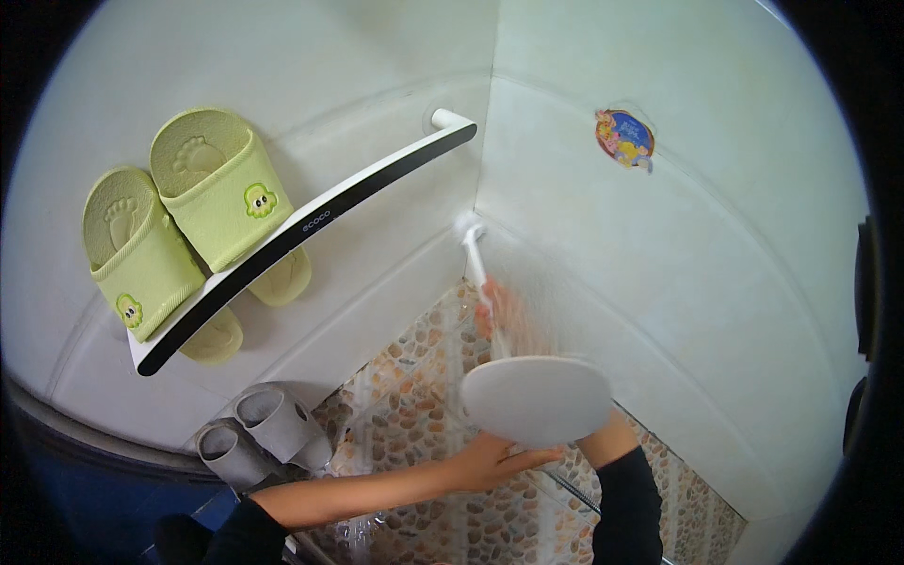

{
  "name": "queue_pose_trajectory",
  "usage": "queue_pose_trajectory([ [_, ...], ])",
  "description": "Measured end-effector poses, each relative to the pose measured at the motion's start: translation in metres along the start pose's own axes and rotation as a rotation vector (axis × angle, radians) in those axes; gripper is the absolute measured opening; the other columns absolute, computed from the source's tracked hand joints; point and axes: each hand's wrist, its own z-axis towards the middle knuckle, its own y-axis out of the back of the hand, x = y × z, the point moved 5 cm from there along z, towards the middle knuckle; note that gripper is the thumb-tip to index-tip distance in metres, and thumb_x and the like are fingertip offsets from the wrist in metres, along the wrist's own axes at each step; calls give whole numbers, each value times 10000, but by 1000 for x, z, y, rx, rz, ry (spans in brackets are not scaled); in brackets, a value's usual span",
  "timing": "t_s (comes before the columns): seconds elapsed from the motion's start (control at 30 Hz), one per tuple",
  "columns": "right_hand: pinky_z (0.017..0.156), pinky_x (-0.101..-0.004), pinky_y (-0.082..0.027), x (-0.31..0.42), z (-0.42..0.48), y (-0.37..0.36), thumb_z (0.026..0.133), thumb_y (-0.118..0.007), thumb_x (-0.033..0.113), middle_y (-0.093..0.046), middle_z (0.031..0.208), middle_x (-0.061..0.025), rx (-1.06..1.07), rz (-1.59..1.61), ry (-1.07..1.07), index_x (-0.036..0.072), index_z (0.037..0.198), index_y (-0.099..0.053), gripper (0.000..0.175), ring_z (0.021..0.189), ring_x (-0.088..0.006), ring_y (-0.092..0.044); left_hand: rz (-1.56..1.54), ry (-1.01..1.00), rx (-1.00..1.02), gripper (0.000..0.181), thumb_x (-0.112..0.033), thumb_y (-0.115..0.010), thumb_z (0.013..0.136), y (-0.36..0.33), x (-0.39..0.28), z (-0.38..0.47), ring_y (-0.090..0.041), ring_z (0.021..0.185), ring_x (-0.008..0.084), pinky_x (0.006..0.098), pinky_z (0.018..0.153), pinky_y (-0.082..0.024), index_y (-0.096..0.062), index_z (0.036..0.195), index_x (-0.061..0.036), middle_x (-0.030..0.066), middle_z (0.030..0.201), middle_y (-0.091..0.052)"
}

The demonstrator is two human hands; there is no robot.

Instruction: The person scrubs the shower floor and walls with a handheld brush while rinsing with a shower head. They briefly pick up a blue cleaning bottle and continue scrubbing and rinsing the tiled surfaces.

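A round white shower head (537,399) faces away from me, and water sprays from it toward the wall corner. My left hand (503,455) holds it from below; the fingers under the disc are partly hidden. Beyond the disc, behind the spray, my right hand (514,314) grips the handle of a white scrub brush (475,254). The brush's head presses into the corner where two white wall panels meet, low above the floor, with whitish foam around it. My right wrist is covered by the shower head.
Light green slippers (212,198) hang on a white-and-black wall rack (318,219) at left. Grey slippers (275,424) stand against the wall below. Pebble-patterned floor (417,402) looks wet. A metal hose (575,492) runs under my arms. A cartoon sticker (625,139) is on the right wall.
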Motion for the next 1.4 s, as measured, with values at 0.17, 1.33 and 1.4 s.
queue_pose_trajectory([
  [0.17,539,-263,-484,-21,10,7,940,-537,314,-579,821,-30,-31,-125,236,49,1173,-538,353,645,-117,-563,-5,-62,-30,198,-178,-624,903,-2,5,-24,-559,768,90,242,627,-436,-657,1061,-62,19,949,-668],
  [1.33,327,-241,-287,42,-120,-56,992,-382,247,-361,596,19,-184,-371,279,258,1442,-313,456,386,-77,-325,-102,14,-124,150,-122,-488,966,44,-24,-63,-539,967,139,292,856,-420,-584,1004,-13,58,992,-607],
  [1.4,355,-232,-315,63,-126,-81,992,-390,285,-374,613,27,-187,-434,263,269,1454,-299,471,429,-70,-361,-86,13,-93,146,-117,-486,965,41,-31,-56,-537,958,133,287,848,-420,-586,995,-15,54,989,-609],
])
